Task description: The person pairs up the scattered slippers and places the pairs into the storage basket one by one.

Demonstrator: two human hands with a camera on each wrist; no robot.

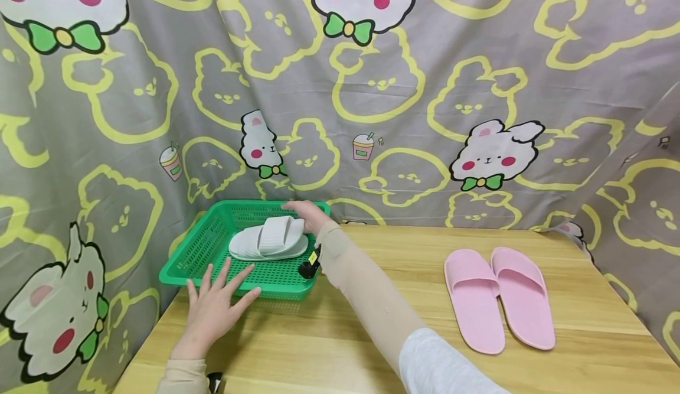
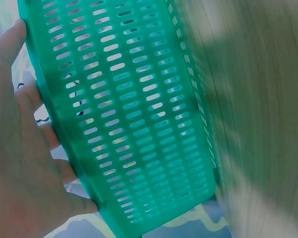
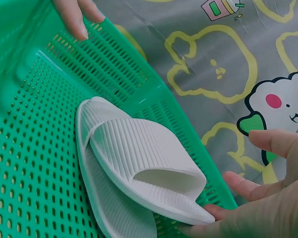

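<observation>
A green perforated plastic basket (image 1: 175, 276) stands on the wooden table at the left. Inside it lie two white slippers (image 1: 273, 234), one resting on top of the other, toes pointing left. My right hand (image 1: 313, 214) is at the heel end of the upper slipper, over the basket's far right corner. In the right wrist view its fingers (image 3: 278, 144) are spread, and the lower part of the hand touches the slipper's heel. My left hand (image 1: 212, 308) has its fingers spread along the basket's near rim, the fingertips touching it in the left wrist view.
A pair of pink slippers (image 1: 475, 305) lies side by side on the right part of the wooden table (image 1: 329, 347). Grey curtain cloth (image 1: 393, 98) with cartoon animals hangs behind and on both sides of the table, close to the basket's back and left.
</observation>
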